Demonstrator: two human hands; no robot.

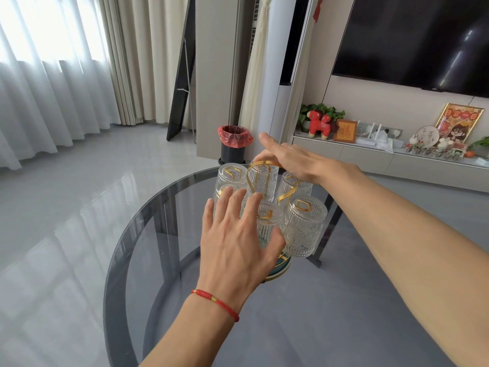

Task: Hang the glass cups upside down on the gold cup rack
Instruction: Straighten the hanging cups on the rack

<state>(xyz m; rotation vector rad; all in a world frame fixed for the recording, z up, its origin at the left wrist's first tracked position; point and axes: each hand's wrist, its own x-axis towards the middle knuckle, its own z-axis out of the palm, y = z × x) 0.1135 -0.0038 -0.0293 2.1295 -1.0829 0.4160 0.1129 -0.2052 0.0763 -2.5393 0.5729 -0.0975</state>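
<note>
Six glass cups (304,226) hang upside down on the gold rack (264,181) mid-table, left hand (238,239) spread-fingered near them, right hand (293,157) loosely over the top loop, grip unclear; hanging looks finished, so next: let go gently.

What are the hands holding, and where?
The right hand grips the gold rack by its top loop. The left hand is spread open, holding nothing.
</note>
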